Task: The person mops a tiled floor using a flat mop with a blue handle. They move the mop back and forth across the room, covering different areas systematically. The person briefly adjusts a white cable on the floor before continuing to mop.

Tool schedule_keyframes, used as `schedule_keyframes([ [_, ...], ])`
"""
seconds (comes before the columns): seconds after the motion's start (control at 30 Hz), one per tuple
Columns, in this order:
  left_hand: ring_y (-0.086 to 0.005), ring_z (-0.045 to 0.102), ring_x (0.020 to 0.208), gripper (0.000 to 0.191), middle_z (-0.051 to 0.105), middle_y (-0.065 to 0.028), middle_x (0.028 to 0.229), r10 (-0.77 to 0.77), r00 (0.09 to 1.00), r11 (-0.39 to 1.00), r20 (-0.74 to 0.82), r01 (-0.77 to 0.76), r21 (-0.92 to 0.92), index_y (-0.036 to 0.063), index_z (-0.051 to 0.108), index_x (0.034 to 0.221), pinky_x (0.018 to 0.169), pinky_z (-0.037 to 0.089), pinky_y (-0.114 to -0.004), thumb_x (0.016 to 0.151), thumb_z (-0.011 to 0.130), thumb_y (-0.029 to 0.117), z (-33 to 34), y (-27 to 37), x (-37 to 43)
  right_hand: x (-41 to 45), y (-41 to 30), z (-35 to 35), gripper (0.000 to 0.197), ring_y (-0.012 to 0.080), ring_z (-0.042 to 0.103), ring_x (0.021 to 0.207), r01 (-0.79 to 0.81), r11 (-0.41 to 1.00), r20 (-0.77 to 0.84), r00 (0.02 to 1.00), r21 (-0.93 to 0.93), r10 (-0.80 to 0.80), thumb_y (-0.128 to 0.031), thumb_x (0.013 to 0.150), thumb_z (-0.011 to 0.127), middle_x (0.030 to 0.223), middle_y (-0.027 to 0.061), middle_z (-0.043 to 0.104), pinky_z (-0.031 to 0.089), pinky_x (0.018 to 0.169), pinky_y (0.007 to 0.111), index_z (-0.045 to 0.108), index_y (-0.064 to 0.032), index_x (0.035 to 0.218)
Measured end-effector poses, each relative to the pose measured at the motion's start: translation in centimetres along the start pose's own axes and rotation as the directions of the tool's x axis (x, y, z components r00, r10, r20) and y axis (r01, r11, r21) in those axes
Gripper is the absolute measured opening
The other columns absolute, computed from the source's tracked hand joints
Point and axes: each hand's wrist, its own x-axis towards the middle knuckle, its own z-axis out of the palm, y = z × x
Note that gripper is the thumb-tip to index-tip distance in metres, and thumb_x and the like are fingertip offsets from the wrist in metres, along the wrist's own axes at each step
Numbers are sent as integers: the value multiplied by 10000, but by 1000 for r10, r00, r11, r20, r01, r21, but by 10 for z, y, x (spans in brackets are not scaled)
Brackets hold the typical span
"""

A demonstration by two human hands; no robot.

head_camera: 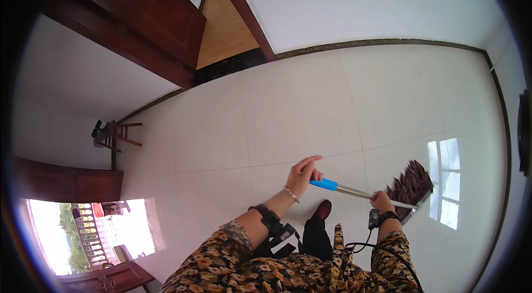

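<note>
A mop slants across the lower middle of the head view. Its metal pole [353,191] ends in a blue grip [323,183] on the left and carries a dark maroon mop head [412,188] on the right. My left hand [302,174] holds the end of the blue grip, one finger pointing out past it. Lower on the pole, close to the mop head, my right hand [381,200] is closed around the metal. The strands fan out from a metal clamp bar [417,209]. Whether they touch the floor I cannot tell.
Glossy pale floor tiles [299,122] run to a dark skirting [374,42]. An open wooden door [166,22] shows a wood-floored room [226,22]. A wooden stool [118,133] stands by the left wall. A bright doorway [93,230] opens at lower left. My shoe [323,209] is below the pole.
</note>
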Motion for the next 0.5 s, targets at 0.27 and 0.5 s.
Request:
schedule_keyframes([
  [0.27, -144, 494, 602, 274, 434, -23, 582, 13, 995, 961, -98, -40, -272, 2, 489, 1153, 677, 457, -312, 924, 448, 146, 34, -20, -5, -36, 54, -6, 116, 352, 590, 772, 56, 994, -82, 995, -94, -64, -148, 666, 611, 760, 163, 615, 472, 668, 417, 605, -59, 740],
  [0.5, -96, 425, 523, 228, 382, 12, 552, 157, 982, 966, -109, -176, -187, -10, 549, 1064, 542, 398, -248, 928, 458, 150, 93, 33, -24, -31, 27, -8, 143, 288, 531, 624, 247, 922, -590, 807, 298, -25, 67, 643, 454, 648, 116, 521, 423, 576, 346, 511, -44, 714],
])
